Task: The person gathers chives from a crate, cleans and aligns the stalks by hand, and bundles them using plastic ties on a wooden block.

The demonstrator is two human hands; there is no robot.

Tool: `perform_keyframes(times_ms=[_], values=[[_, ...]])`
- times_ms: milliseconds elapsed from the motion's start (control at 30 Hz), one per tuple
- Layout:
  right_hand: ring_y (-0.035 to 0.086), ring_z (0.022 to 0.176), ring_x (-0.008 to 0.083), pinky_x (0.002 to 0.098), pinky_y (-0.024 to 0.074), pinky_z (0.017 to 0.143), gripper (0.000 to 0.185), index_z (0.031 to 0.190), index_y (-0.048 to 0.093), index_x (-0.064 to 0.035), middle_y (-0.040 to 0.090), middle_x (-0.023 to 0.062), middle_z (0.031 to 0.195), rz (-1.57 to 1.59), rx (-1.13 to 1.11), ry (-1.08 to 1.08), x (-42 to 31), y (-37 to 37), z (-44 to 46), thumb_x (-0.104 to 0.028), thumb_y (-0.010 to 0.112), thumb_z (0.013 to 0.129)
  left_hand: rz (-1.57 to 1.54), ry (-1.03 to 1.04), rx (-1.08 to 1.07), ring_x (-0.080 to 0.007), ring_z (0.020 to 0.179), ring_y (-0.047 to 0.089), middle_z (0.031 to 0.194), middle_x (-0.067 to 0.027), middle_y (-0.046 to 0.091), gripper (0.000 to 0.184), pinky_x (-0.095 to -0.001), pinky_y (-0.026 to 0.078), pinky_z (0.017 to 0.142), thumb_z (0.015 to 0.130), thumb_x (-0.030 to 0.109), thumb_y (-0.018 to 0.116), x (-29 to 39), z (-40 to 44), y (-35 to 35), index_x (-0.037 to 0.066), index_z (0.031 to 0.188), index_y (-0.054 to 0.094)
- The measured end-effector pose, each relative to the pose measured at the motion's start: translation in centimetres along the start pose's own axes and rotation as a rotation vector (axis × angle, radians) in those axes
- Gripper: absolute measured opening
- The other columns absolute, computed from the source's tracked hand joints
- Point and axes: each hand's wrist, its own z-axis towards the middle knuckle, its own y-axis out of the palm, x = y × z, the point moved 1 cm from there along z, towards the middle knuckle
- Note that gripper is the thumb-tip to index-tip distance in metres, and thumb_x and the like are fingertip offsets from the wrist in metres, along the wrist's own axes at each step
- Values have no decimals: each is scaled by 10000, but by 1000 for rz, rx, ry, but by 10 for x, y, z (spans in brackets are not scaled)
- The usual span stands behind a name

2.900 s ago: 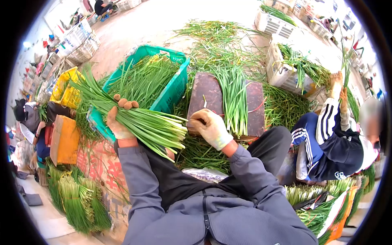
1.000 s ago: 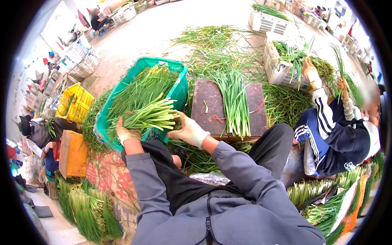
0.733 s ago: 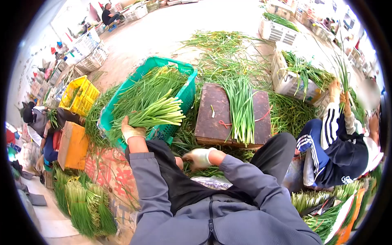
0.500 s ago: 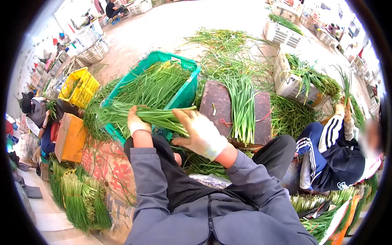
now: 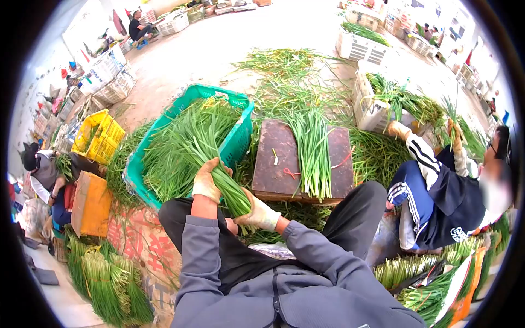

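My left hand (image 5: 206, 183), in a pale glove, is closed round a bunch of long green stalks (image 5: 228, 188) above my lap. Around the lower end of the same bunch, my right hand (image 5: 261, 213) is wrapped, also gloved. The leafy ends reach up over the green crate (image 5: 244, 117), which is full of loose greens. To the right, a second bunch (image 5: 314, 158) lies across a dark wooden box (image 5: 273, 172), over a red tie. A small whitish-yellow strip lies on the box's left part.
At right sits a person in a striped jacket (image 5: 451, 202), hands near a white crate (image 5: 363, 104) of greens. Tied bundles (image 5: 112, 284) stand lower left, by an orange wooden box (image 5: 92, 205) and a yellow crate (image 5: 109, 136). Loose leaves (image 5: 290, 82) cover the floor ahead.
The bunch has swung from lying sideways to pointing down toward my lap. Both hands moved with it, my right hand going lower and closing round its end. The neighbour's hand has shifted left.
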Motion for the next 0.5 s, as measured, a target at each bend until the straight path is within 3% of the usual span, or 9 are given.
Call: perform_keyframes(times_ms=[33,167,233,300,333,367,433,500], values=[[573,1164,173,319,450,1023,950,1456,352,12,598,122,1273,73,7,58,0,4,2,-157,860,671,14,-2,-9,-258,678,617,810,-95,615,104,-458,563,691,919,111,632,2,2,-1,32,977,595],[610,1004,143,308,495,917,633,1249,543,-9,661,67,1086,21,4,103,-23,5,34,-93,810,681,-3,103,-134,-285,753,660,925,-127,669,274,-452,568,734,930,223,676,35,3,8,21,1103,610],[645,852,138,309,544,770,470,1144,611,-15,689,58,964,113,12,119,-37,5,63,-55,779,707,134,311,-251,-275,872,669,1099,-120,683,527,-402,561,786,911,476,679,57,4,6,59,1222,599],[660,746,165,318,551,675,446,1130,618,-3,693,69,903,161,-90,277,-50,-9,88,-61,771,715,6,234,-205,-321,992,636,1161,-149,661,665,-444,523,883,899,590,630,61,7,-19,37,1263,567],[666,690,189,330,553,650,396,1078,655,14,701,91,874,155,-76,367,-48,-16,99,-91,781,717,-10,246,-34,-327,993,631,1165,-150,653,683,-460,516,884,894,618,615,47,19,-38,43,1259,566],[667,679,207,326,546,634,340,1004,692,19,709,112,866,-2,-112,500,-50,-28,105,-136,796,719,-67,231,66,-309,923,619,1095,-134,649,669,-436,507,821,893,631,605,24,20,-54,51,1225,580],[676,677,219,328,551,635,302,935,716,18,718,127,864,-90,-78,533,10,-39,129,-189,797,731,-225,182,195,-251,709,586,881,-87,644,617,-347,484,632,896,641,592,-32,14,-68,69,1127,623],[680,672,229,331,552,629,310,950,712,23,717,126,849,37,-61,550,12,-39,117,-191,788,739,-134,-164,354,-362,967,620,1172,-201,609,650,-507,523,841,907,583,613,-81,5,-86,30,1240,534]])
